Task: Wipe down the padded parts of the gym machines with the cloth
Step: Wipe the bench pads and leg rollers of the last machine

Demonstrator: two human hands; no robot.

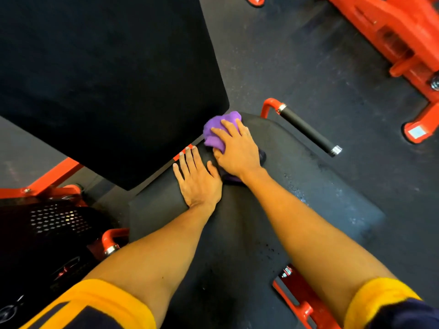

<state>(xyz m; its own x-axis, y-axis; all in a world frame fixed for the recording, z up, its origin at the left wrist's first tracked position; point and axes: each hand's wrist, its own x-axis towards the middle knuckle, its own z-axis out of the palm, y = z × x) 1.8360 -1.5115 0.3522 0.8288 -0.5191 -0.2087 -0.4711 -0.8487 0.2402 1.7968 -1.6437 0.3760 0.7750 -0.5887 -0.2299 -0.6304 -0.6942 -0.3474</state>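
Purple cloth (215, 135) pressed on the seat pad (316, 198) under the right hand (237, 153)

The right hand's grip is closed on the bunched cloth, fingers curved over it and thumb tucked at its edge. It sits at the far end of the seat pad, just below the corner of the big black back pad (107, 79). The left hand (198, 184) lies flat and open on the pad beside it, holding nothing. Small wet droplets speckle the pad's right side, and a black-sleeved handle (308, 131) juts out beyond.
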